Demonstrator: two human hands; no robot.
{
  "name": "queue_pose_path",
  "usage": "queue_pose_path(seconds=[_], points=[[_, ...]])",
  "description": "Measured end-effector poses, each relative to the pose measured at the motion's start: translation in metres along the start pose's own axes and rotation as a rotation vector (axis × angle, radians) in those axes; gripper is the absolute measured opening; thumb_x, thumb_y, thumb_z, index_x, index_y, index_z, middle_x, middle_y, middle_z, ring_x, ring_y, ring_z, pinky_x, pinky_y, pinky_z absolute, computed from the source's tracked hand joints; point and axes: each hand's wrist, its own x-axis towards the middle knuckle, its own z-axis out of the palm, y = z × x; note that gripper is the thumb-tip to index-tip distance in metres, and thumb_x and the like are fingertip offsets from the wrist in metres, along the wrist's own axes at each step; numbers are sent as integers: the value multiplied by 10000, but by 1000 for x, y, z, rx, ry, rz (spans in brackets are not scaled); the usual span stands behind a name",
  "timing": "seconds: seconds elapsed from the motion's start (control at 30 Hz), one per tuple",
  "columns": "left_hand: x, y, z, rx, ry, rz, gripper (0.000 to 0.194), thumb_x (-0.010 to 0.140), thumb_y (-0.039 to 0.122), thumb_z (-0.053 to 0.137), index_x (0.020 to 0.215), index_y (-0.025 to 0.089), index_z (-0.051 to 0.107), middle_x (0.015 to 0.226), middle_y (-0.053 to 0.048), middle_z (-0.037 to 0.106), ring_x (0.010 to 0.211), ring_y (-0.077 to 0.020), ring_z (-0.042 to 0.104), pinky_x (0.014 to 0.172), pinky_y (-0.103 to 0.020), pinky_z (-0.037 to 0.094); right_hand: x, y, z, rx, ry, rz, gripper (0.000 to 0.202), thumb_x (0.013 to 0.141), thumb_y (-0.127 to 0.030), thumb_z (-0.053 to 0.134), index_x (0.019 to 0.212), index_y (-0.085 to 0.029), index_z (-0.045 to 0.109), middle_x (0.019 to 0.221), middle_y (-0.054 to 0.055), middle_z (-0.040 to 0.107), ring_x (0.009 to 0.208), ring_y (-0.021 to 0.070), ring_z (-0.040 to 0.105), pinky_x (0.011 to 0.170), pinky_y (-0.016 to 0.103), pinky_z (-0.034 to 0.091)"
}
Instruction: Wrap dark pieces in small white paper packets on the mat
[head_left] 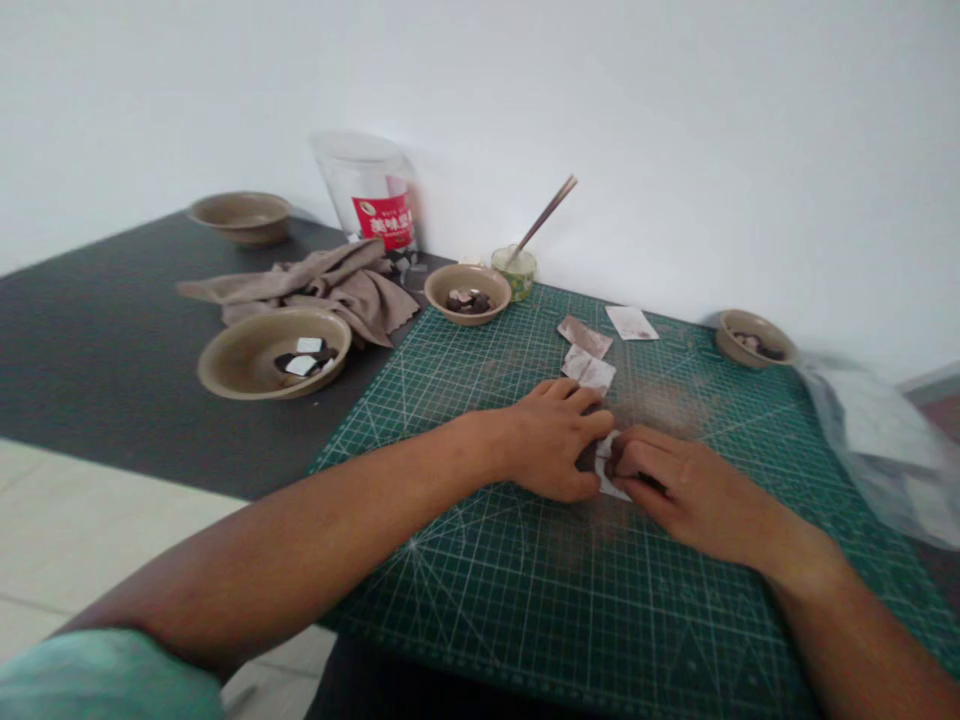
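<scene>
Both my hands meet over a small white sheet (609,468) on the green cutting mat (480,560). My left hand (551,440) lies with thumb and index finger at the sheet's left edge, gripping it against the mat. My right hand (675,488) is closed in a pinch over the same sheet; what its fingertips hold is hidden. Brown dust smears the mat around them. Just beyond my left hand lie a smudged pale sheet (589,370) and a brown sheet (585,337); another white sheet (631,322) is farther back.
Bowls with dark and pale pieces stand left (232,365), at the back (469,312) and right (739,345). Another bowl (240,225), a brown cloth (322,285), a clear jar (382,215), a green-patterned cup (525,275) with sticks, and a plastic bag (877,440) surround the mat.
</scene>
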Motion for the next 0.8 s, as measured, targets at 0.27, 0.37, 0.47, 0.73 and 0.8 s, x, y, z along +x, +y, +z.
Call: queue_pose_path(seconds=[0.27,0.37,0.47,0.73,0.8], points=[[1,0,-1,6,-22,-7,460,844,494,581,1199,207,531,1414,-128,471,1296,-361,439,1079,-512,380,-2,6,-1,-38,58,82,121,970,-209,520,877,-211,598,903,42,638,797,187,604,708,326,470],[0,0,-1,2,-17,1,449,841,490,586,1185,206,537,1389,-124,486,1283,-355,449,1079,-504,380,-1,1,0,5,1,-1,146,986,-185,481,911,-215,602,942,40,642,823,179,608,735,323,469],[0,0,-2,-3,-15,2,442,843,479,580,1186,204,535,1388,-128,483,1284,-358,445,1078,-508,380,1,2,0,-62,85,63,149,1002,-212,462,939,-212,597,982,59,640,870,202,609,767,346,465],[0,-1,-1,1,-19,0,445,844,494,579,1184,210,533,1385,-119,489,1284,-352,446,1086,-507,375,-2,3,-1,-4,-32,12,164,1013,-212,459,944,-223,608,976,35,648,861,182,618,777,339,474],[0,-1,0,7,-15,0,449,843,491,579,1190,210,532,1389,-123,485,1287,-354,444,1084,-510,377,0,4,1,-41,44,49,170,1023,-234,447,980,-219,610,1015,52,655,908,200,624,807,357,481]])
